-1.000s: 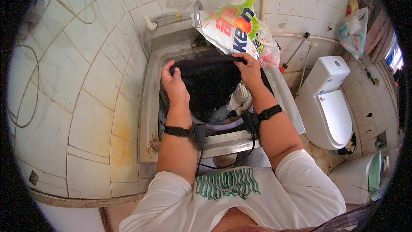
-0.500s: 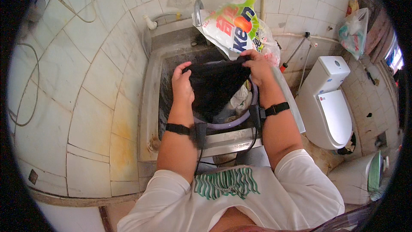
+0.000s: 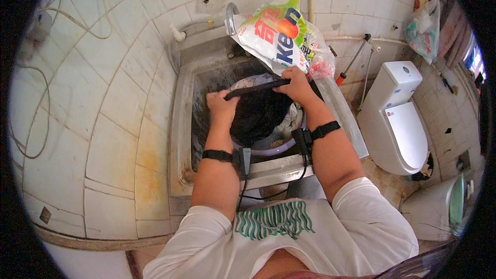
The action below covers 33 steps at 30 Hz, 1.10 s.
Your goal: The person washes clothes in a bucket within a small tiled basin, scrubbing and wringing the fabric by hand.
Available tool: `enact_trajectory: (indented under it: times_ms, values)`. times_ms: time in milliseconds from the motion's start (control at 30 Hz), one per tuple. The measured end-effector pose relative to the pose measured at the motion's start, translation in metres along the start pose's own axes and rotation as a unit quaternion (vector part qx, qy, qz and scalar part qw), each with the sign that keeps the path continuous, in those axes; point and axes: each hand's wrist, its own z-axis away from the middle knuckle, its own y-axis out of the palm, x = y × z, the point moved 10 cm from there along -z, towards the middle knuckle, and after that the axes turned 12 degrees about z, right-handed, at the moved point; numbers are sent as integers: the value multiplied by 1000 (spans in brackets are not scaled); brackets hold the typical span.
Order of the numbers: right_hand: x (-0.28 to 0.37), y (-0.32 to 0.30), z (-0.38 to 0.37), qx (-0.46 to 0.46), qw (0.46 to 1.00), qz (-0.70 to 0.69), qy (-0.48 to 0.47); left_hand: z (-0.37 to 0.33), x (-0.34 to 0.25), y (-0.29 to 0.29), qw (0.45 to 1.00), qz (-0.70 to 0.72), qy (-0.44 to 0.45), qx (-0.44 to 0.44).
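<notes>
A black garment (image 3: 261, 116) hangs between my two hands with its upper edge drawn out in a band; its exact kind does not show. My left hand (image 3: 222, 106) is closed on the band's left end, and my right hand (image 3: 297, 87) grips the other end, a little higher up. The lower part sags into a pale purple basin (image 3: 281, 150), which stands inside a grey sink (image 3: 182, 119). Light-coloured cloth (image 3: 292, 119) shows in the basin beside and behind the black fabric.
A white and green plastic package (image 3: 271, 39) lies on the sink's back right corner, just past my right hand. Behind it a curved tap (image 3: 231, 15) rises. To the right stands a white toilet (image 3: 405, 134). A tiled wall (image 3: 113, 98) borders the sink's left side.
Both hands have come down, the left one most. The garment was spread as a raised sheet; now its top edge is a narrow band and more cloth shows behind it. The view has shifted slightly.
</notes>
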Motion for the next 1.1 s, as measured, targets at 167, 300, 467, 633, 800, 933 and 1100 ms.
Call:
enact_trajectory:
  times_ms: [167,300,467,633,800,933,1100]
  values:
    - [40,23,15,182,974,-108,-79,17,-66,-18,964,121,234,-11]
    - [50,80,46,358,916,-38,-176,39,-32,70,913,192,-19,359]
    - [19,140,96,615,780,74,-88,80,40,120,819,-52,-104,561]
    - [30,146,122,677,715,124,-124,117,76,127,724,-108,-153,664]
    - [-9,174,129,702,688,175,-64,123,88,143,702,-130,-113,692]
    - [8,159,118,669,713,176,-112,100,56,127,757,-141,-90,632]
    - [16,98,82,550,833,34,-50,60,27,90,880,75,-265,387]
